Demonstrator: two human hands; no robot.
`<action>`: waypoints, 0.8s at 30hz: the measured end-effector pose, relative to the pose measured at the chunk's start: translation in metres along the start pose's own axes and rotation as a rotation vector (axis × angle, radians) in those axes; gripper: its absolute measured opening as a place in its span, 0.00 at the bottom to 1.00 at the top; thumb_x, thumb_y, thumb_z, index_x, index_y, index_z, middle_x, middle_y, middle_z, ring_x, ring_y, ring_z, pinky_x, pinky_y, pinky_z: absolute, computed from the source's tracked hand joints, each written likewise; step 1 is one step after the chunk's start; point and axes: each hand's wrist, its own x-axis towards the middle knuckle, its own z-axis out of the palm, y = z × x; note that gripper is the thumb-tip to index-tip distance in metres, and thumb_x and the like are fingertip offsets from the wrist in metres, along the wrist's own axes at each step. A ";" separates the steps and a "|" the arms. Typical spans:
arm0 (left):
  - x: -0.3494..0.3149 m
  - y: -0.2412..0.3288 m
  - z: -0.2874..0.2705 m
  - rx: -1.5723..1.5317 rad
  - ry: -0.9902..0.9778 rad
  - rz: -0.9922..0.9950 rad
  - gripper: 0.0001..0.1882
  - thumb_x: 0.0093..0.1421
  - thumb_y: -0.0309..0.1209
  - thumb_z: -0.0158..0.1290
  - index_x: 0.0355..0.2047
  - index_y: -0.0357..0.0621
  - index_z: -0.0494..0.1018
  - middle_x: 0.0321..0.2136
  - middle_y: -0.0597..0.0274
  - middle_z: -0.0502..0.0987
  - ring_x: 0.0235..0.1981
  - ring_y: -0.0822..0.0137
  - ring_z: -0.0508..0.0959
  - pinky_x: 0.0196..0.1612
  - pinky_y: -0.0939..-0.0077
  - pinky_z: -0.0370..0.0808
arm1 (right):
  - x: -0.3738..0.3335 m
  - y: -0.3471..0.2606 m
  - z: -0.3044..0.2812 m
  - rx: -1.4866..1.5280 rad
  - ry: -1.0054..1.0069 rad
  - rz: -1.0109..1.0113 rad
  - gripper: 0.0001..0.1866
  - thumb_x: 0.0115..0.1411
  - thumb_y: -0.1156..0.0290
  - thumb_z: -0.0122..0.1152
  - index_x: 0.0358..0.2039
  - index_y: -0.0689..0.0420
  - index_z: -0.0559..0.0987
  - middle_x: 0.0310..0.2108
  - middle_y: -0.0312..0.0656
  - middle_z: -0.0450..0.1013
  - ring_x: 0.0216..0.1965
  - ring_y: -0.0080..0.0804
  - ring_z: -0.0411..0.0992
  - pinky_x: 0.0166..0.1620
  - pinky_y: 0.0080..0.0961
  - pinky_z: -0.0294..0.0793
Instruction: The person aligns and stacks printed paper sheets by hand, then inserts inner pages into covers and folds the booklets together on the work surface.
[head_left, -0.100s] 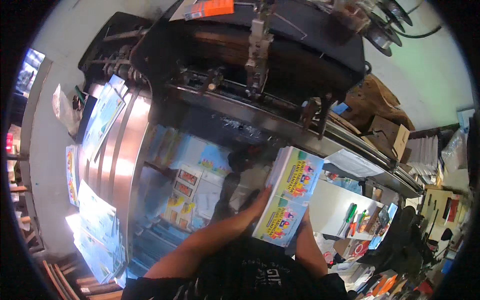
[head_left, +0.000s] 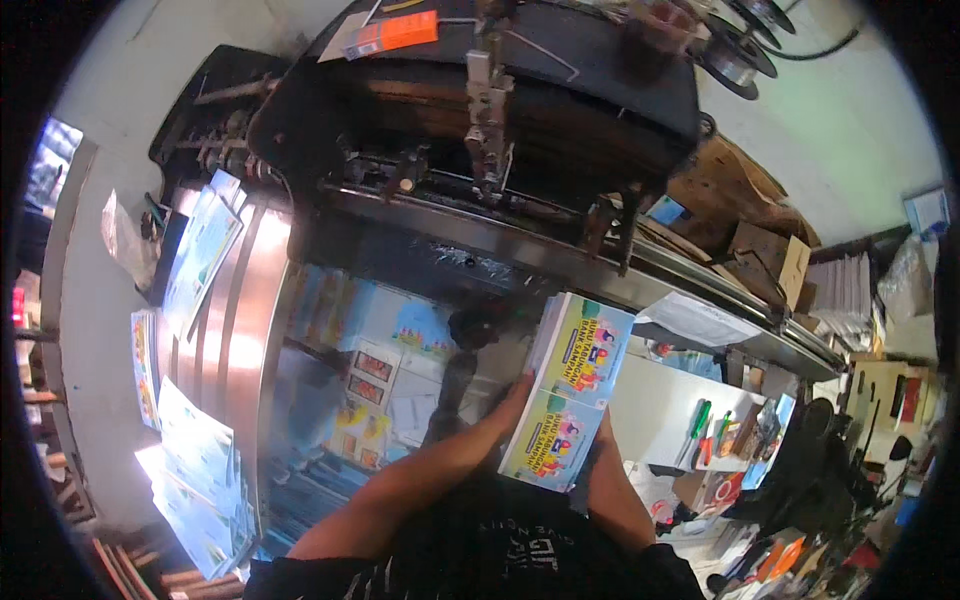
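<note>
Two-handed grip (head_left: 515,408) holds printed stack (head_left: 567,393), long axis slanting away rightward.

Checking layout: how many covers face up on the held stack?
2: the upper cover and the lower cover, end to end atop the stack. More may be hidden beneath.

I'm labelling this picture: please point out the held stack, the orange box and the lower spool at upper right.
Stack (head_left: 570,392): head view, on its top cover.
Orange box (head_left: 398,33): head view, on its orange face.
Lower spool (head_left: 731,66): head view, on its middle.
</note>
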 end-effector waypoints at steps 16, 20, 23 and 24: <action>0.022 0.038 0.007 -0.069 -0.086 -0.111 0.48 0.65 0.68 0.32 0.71 0.41 0.49 0.71 0.52 0.50 0.71 0.54 0.51 0.70 0.61 0.46 | 0.019 -0.038 -0.029 -0.111 0.015 -0.120 0.49 0.64 0.27 0.27 0.72 0.52 0.49 0.72 0.46 0.49 0.73 0.46 0.44 0.70 0.57 0.39; -0.048 0.064 -0.022 -0.145 -0.178 0.077 0.47 0.65 0.68 0.34 0.70 0.41 0.52 0.71 0.54 0.51 0.71 0.58 0.50 0.70 0.63 0.47 | 0.012 -0.046 -0.054 -0.252 0.231 -0.103 0.44 0.65 0.31 0.34 0.72 0.48 0.51 0.72 0.46 0.49 0.72 0.46 0.48 0.67 0.59 0.46; -0.080 0.038 -0.066 0.257 0.005 0.451 0.33 0.71 0.51 0.42 0.66 0.37 0.59 0.61 0.54 0.69 0.63 0.62 0.66 0.67 0.65 0.59 | -0.018 -0.090 -0.087 -0.279 0.327 -0.258 0.37 0.66 0.37 0.43 0.68 0.44 0.59 0.65 0.42 0.61 0.61 0.42 0.62 0.61 0.49 0.61; -0.110 0.054 -0.073 0.122 -0.020 0.499 0.29 0.71 0.44 0.47 0.62 0.35 0.62 0.58 0.55 0.69 0.60 0.64 0.67 0.63 0.68 0.64 | -0.023 -0.111 -0.125 -0.405 0.343 -0.404 0.39 0.64 0.34 0.43 0.68 0.45 0.60 0.60 0.41 0.66 0.60 0.39 0.63 0.62 0.50 0.59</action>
